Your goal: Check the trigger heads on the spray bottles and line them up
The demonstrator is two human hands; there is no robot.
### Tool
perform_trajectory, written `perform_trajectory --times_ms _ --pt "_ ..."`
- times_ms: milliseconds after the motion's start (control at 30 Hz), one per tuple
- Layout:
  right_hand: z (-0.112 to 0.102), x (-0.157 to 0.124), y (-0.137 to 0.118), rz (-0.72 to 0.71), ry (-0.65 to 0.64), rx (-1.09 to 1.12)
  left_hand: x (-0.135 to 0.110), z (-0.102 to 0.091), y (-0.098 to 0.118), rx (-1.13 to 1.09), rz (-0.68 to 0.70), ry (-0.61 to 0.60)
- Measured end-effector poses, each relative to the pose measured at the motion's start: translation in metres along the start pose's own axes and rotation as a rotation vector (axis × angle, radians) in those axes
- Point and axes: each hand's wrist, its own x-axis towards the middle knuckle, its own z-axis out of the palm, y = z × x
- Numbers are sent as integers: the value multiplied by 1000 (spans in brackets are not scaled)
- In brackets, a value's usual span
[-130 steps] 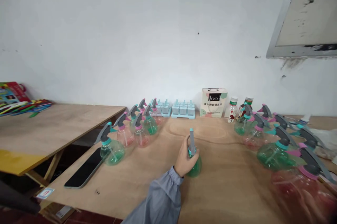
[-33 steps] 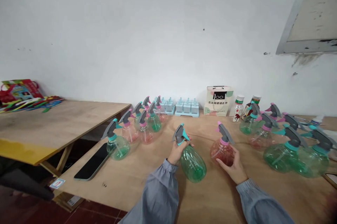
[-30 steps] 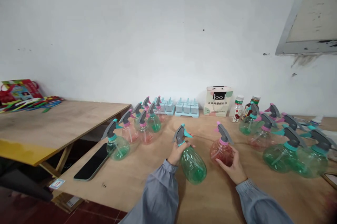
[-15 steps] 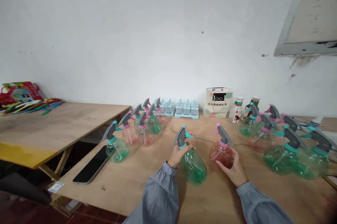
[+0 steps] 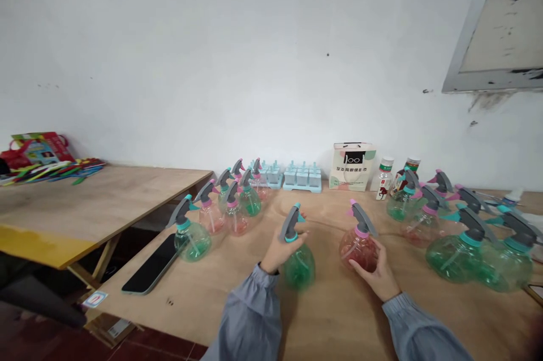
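My left hand (image 5: pixel 280 249) is closed around the neck of a green spray bottle (image 5: pixel 300 269) with a grey and turquoise trigger head; its lower part is blurred. A pink spray bottle (image 5: pixel 354 248) stands on the table to the right, and my right hand (image 5: pixel 379 271) grips its body from the right side, thumb in front. Several green and pink bottles stand in a group on the left, the nearest being a green spray bottle (image 5: pixel 193 241). More stand on the right, among them a green spray bottle (image 5: pixel 453 256) and a pink spray bottle (image 5: pixel 421 229).
A black phone (image 5: pixel 150 266) lies near the table's left edge. Along the wall are light-blue popsicle moulds (image 5: pixel 302 177), a paper bag (image 5: pixel 351 167) and a white-capped bottle (image 5: pixel 384 179). A second table (image 5: pixel 106 202), holding colourful strips (image 5: pixel 55 171), stands across a gap on the left.
The green bottle in my left hand has swung from a tilt to nearly upright, its base moving left. My right hand keeps its hold on the pink bottle. The view has shifted slightly.
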Motion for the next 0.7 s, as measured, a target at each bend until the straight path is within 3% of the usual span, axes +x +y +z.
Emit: perform_trajectory --times_ms 100,233,367,500,700 --pt "0 0 -1 11 -4 10 -1 -34 14 192 29 145" --pt "0 0 -3 16 6 9 -10 -94 30 441 146 306" --pt "0 0 -4 22 2 11 -24 -143 30 632 201 512" --pt "0 1 -5 12 17 -2 -28 -164 13 750 148 640" --pt "1 0 -5 19 10 7 -16 -169 -10 833 156 793"
